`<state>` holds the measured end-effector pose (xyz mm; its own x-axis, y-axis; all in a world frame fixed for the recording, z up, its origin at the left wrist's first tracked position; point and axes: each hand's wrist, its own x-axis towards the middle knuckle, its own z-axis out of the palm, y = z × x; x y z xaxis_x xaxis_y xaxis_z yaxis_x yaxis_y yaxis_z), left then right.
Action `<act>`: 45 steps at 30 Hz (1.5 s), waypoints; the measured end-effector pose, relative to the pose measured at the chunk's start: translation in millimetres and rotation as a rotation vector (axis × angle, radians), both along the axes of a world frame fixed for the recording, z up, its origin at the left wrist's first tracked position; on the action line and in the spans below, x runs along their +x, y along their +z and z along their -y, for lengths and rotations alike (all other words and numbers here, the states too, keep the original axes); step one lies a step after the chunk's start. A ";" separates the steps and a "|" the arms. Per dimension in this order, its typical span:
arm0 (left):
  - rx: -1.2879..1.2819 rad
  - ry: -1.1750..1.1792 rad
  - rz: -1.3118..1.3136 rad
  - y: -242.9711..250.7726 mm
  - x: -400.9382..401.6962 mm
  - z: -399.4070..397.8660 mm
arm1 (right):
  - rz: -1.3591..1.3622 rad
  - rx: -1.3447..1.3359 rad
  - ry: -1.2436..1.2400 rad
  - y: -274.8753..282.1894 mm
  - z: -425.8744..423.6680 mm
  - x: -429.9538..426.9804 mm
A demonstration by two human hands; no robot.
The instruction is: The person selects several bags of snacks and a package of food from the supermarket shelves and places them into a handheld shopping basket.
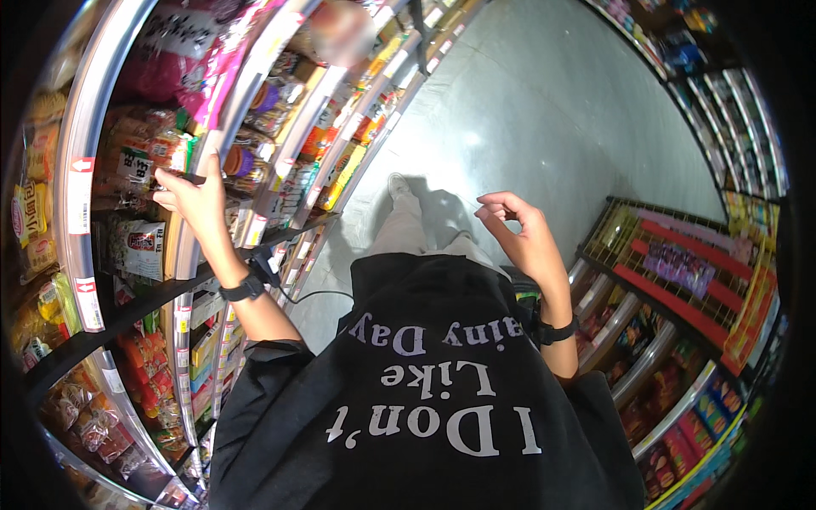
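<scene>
My left hand (199, 199), with a black band at its wrist, reaches to a store shelf. Its thumb and fingers are spread in front of clear-wrapped snack packs (135, 167), and a small dark strip shows between them; whether the fingertips touch a pack I cannot tell. Below that hand a white and clear food bag (137, 245) lies on the same shelf. Purple-lidded jars (239, 160) stand just to its right. My right hand (519, 233), also with a black wristband, hangs over the floor in front of my body, loosely curled with nothing in it.
Price-tagged shelf edges (80, 191) run along my left, crossed by a black upright (127, 312). A pink bag (159, 70) lies beyond my left hand. To the right stand a wire rack with red strips (676, 268) and more shelves. Grey floor (510, 115) stretches ahead.
</scene>
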<state>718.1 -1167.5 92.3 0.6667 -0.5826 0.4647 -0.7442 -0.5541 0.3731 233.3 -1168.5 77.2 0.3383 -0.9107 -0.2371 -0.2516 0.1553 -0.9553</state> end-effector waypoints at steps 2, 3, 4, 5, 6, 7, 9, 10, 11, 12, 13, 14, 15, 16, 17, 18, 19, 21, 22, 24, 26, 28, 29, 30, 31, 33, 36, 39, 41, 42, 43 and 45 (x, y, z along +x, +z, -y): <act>0.181 0.034 0.244 -23.1 12.0 -4.1 | -0.058 -0.020 -0.019 -10.6 -24.9 -40.7; 0.176 0.012 0.145 -20.7 14.8 2.7 | -0.131 -0.039 -0.040 -16.3 -38.2 -58.2; 0.163 0.007 0.072 -11.5 14.4 10.4 | -0.099 -0.039 -0.075 -23.3 -52.6 -75.7; 0.159 0.015 -0.009 -7.3 6.6 7.2 | -0.104 -0.025 -0.098 -36.0 -71.0 -104.0; 0.171 0.001 0.022 -3.3 15.8 5.2 | -0.099 0.065 -0.128 -50.6 -86.0 -124.3; 0.182 -0.012 0.060 1.0 32.6 4.6 | -0.086 0.154 -0.156 -68.0 -101.6 -140.5; 0.219 -0.051 0.167 -3.9 38.8 -1.9 | -0.114 0.167 -0.207 -119.1 -147.7 -189.4; 0.227 -0.081 0.182 -6.4 25.2 -5.6 | -0.298 0.183 -0.228 -148.3 -173.9 -211.4; 0.235 -0.112 0.193 -8.5 4.8 -12.8 | -0.484 0.202 -0.248 -181.5 -204.9 -236.3; 0.256 -0.136 -0.008 -9.1 -58.8 -11.0 | -0.654 0.234 -0.213 -227.6 -253.8 -272.4; 0.228 -0.248 0.014 -21.2 -67.5 -27.2 | -0.793 0.245 -0.138 -267.1 -290.5 -295.8; 0.293 -0.289 0.054 -29.9 -73.2 -47.6 | -0.777 0.312 -0.149 -282.9 -314.4 -299.1; 0.358 -0.334 0.087 -40.5 -81.3 -67.2 | -0.766 0.381 -0.163 -292.5 -339.6 -301.4; 0.391 -0.420 0.032 -72.8 -101.1 -76.5 | -0.717 0.725 -0.241 -311.0 -377.8 -316.7; 0.428 -0.514 -0.036 -111.8 -125.2 -86.1 | -0.653 1.073 -0.331 -330.5 -424.4 -334.2; 0.492 -0.633 -0.101 -138.3 -146.2 -101.2 | -0.296 1.145 -0.716 -336.9 -477.4 -343.9; 0.556 -0.749 -0.148 -154.7 -165.1 -117.1 | -0.115 1.206 -0.847 -339.4 -509.9 -337.2; 0.839 -0.759 -0.332 -162.0 -174.3 -153.4 | -0.066 1.240 -0.970 -325.5 -512.0 -271.0; 0.893 -0.861 -0.309 -184.4 -171.9 -175.2 | -0.024 1.239 -0.956 -328.0 -530.3 -261.8; 0.990 -0.972 -0.437 -207.1 -185.4 -210.8 | -0.125 1.216 -0.844 -339.3 -547.7 -247.2; 1.113 -0.926 -0.819 -212.9 -204.0 -251.9 | -0.459 0.792 -0.395 -350.7 -575.0 -244.2; 1.134 -0.846 -0.952 -234.3 -194.2 -297.1 | -0.521 0.275 -0.136 -355.9 -597.3 -230.2; 1.125 -0.817 -0.997 -244.8 -187.8 -322.7 | -0.329 0.236 -0.353 -355.0 -611.0 -217.0; 1.128 -0.799 -1.004 -261.7 -170.5 -352.9 | -0.327 0.245 -0.338 -351.6 -616.4 -206.7; 1.143 -0.778 -0.943 -283.2 -144.1 -384.5 | -0.367 0.308 -0.345 -346.6 -617.6 -194.3; 1.170 -0.757 -0.883 -321.1 -112.5 -447.7 | -0.408 0.380 -0.352 -334.4 -631.6 -178.7; 1.114 -0.562 -1.214 -361.1 -125.5 -547.3 | -0.122 0.468 -0.615 -331.8 -718.7 -210.0; 1.494 -0.565 -1.215 -352.3 -115.7 -602.9 | -0.125 0.676 -0.710 -298.5 -758.3 -185.8; 1.333 -0.716 -1.191 -352.4 -115.1 -635.5 | -0.157 0.803 -0.763 -281.1 -782.9 -172.0; 1.346 -0.717 -1.182 -356.0 -112.2 -642.9 | -0.191 0.922 -0.797 -273.2 -795.7 -166.7; 1.348 -0.824 -1.056 -360.6 -110.6 -642.9 | -0.182 0.928 -0.800 -273.0 -818.6 -165.9; 1.389 -0.976 -1.018 -373.8 -159.7 -636.8 | -0.368 0.795 -0.571 -287.1 -912.3 -199.7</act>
<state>558.4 -530.7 -281.5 -0.3694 -0.4131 -0.8324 -0.7507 -0.3953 0.5293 33.6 -256.2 -209.9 -0.3075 -0.4485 -0.8392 -0.1974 0.8928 -0.4049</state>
